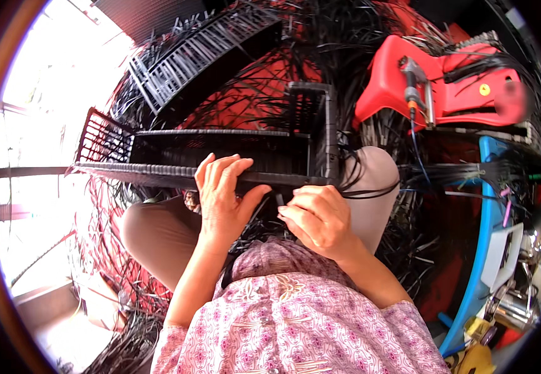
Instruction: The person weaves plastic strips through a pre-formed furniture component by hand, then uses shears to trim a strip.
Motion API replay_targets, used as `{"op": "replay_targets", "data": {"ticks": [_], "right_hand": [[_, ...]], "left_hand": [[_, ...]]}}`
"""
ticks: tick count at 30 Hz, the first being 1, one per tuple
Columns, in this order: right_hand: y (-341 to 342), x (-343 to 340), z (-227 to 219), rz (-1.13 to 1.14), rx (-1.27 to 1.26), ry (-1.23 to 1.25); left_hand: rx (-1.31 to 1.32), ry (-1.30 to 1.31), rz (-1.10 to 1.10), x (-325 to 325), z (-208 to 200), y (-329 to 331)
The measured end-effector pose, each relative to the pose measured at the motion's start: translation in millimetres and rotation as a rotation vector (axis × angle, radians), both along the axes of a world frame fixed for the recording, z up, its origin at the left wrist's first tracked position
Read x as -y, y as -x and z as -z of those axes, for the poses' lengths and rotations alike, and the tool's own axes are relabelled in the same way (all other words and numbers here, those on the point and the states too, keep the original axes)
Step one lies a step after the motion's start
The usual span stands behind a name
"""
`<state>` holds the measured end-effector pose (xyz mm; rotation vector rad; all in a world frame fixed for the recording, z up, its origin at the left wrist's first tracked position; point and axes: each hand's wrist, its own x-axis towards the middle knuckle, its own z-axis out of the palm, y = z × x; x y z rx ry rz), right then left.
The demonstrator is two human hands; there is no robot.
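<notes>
I see the black box [139,168] right at the fingers, its long near rim running under the left ones and on toward the right ones. I have the left hand [220,202] on that rim: its fingers [225,163] are spread and lie over the edge, with the thumb held out wide toward the right. The right hand [320,218] is just beside it, near the right corner of the box; its fingers are curled in close to the thumb, a narrow pose, and from my distant seat I cannot tell whether anything is pinched there. The latticed end of the box rises well to the left of the left fingers, and its taller end stands just beyond the right ones.

Loose black strips [376,192] trail out to the right of the right fingers, across the right knee [373,165]. The left knee [146,227] is to the left of the left fingers. Far beyond those, I make out a slatted frame [202,56] among more strips. Well beyond the right fingers, on their right, is a red stool [382,75] with a tool [412,81] on it. Farther right, a blue-edged counter [485,212] carries a metal jug [513,310]
</notes>
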<state>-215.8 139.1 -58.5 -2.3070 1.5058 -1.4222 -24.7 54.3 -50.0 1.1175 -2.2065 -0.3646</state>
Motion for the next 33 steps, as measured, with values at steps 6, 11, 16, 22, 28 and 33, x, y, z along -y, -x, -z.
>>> {"op": "replay_targets", "data": {"ticks": [6,11,16,22,28,33], "right_hand": [[6,-2,-3,0.072,0.024,0.062],[-7,15,-1,0.032,0.072,0.134],[-4,3,0,0.096,0.174,0.058],[103,-47,-38,0.521,0.161,0.073],[374,-131,-48,1.388,0.230,0.073],[560,-231,16,1.844,-0.138,-0.224]], "left_hand": [[0.050,0.038,0.192,1,-15,7],[0.070,0.123,0.158,-10,-2,-5],[-0.058,0.094,0.183,-8,11,14],[-0.073,0.067,0.155,-14,10,14],[-0.036,0.096,0.148,-19,3,5],[-0.025,0.124,0.275,-27,-6,29]]}}
